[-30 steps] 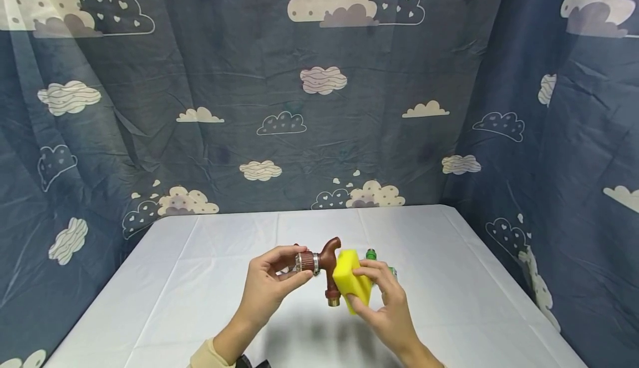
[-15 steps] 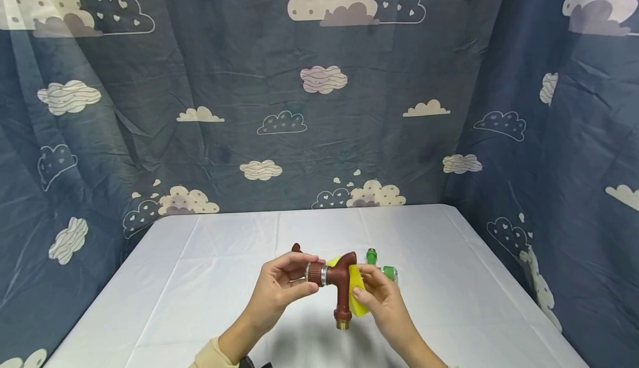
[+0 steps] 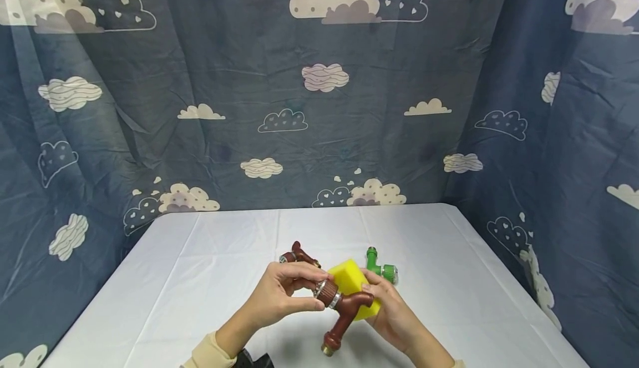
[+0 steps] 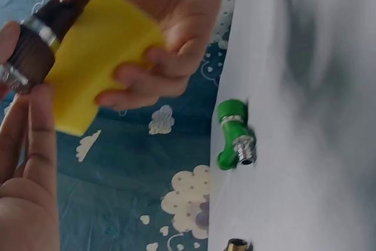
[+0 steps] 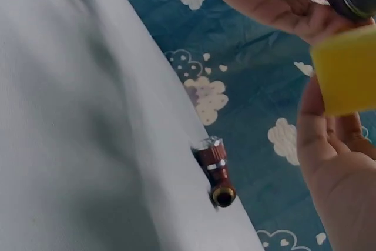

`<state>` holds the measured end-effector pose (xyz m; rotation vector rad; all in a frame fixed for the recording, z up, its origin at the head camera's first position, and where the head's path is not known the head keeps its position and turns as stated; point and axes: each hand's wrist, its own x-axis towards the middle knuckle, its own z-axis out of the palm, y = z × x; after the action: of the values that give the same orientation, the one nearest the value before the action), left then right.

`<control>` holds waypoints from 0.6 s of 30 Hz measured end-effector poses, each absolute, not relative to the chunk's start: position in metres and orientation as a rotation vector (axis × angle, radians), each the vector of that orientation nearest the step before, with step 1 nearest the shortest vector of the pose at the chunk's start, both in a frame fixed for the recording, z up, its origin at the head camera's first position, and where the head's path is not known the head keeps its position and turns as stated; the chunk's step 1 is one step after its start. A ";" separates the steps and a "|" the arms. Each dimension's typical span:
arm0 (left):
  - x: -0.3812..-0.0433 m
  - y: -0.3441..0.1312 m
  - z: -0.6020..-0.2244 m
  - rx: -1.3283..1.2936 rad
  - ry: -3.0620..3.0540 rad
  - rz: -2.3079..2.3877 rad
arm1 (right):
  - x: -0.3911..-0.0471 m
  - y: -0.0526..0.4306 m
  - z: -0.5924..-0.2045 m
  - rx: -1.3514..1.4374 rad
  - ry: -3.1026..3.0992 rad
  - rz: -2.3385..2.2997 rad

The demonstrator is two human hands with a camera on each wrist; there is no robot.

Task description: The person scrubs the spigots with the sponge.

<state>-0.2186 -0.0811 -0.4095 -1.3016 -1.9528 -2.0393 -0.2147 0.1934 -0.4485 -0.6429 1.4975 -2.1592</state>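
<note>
My left hand (image 3: 279,296) pinches the ribbed knob of a brown faucet (image 3: 344,315) between thumb and fingers, above the table. The faucet tilts, its brass-ended inlet pointing down toward me. Behind it, my right hand (image 3: 394,307) holds a yellow sponge (image 3: 349,276) against the faucet's body. In the left wrist view the sponge (image 4: 100,57) lies between the faucet's stem and the right hand's curled fingers (image 4: 141,80). From the right wrist, the sponge (image 5: 346,72) shows at the right edge, with the faucet mostly out of frame.
A second brown faucet (image 3: 298,255) lies on the white table (image 3: 224,257) beyond my left hand. A green faucet (image 3: 381,269) lies beyond the right hand. Blue cloud-patterned cloth (image 3: 224,151) hangs behind and beside the table. Something black (image 3: 252,359) sits by the left wrist.
The faucet has turned, its spout swinging toward the right and its lower end toward the left and nearer me. The sponge has shifted from its right side to behind it.
</note>
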 end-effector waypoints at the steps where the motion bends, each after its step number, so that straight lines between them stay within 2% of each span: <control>1: -0.219 -0.083 -0.408 -1.324 -1.955 -2.043 | -0.215 0.194 -0.448 -0.639 1.495 -2.149; 18: -0.215 -0.098 -0.387 -1.353 -2.282 -1.915 | -0.216 0.189 -0.443 -0.885 2.096 -1.923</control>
<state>-0.2153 -0.0979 -0.3867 -1.3534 -2.2816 -1.9151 -0.2159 0.1894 -0.4433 -0.8846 2.0961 -1.9231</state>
